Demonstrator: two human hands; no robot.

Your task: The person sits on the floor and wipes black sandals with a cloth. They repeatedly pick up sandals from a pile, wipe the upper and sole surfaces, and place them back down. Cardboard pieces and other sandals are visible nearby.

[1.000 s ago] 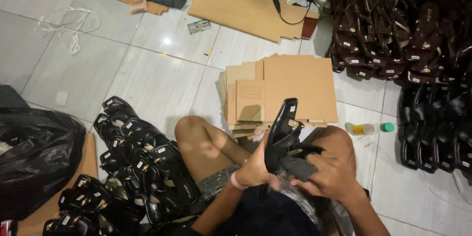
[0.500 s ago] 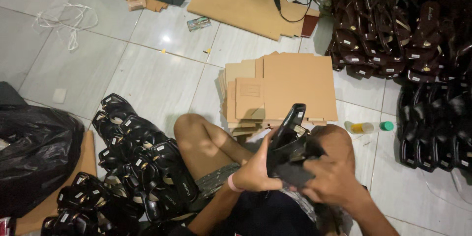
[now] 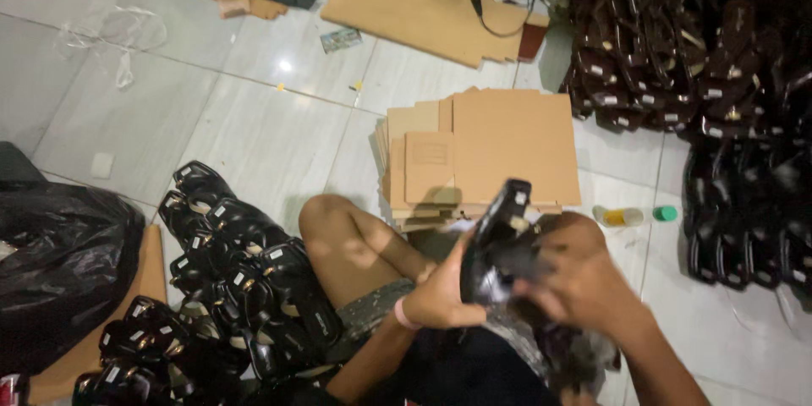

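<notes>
Black sandal held upright over the lap, long axis running steeply from the knees toward the far side of the floor, toe end tilted away from the body. Gripped from both sides: left hand curled shut round the near left edge, right hand closed over the right side and lower part, blurred, so finger placement not clear. Both hands touching it, neither nearer than the other.

Largest first, elsewhere on the tiled floor: dark heap of bundled sandals filling the far right corner and running down the right edge; black plastic bag slumped at the left edge; second pile of black sandals pressed against the left knee, small pale tags showing on several. Large brown cardboard sheet lying flat near the far edge. Stack of flattened brown cartons just beyond the knees, square-cornered, unprinted as far as could be told. Small clear bottle with yellowish contents lying on its side right of the stack, green cap just beside it.
</notes>
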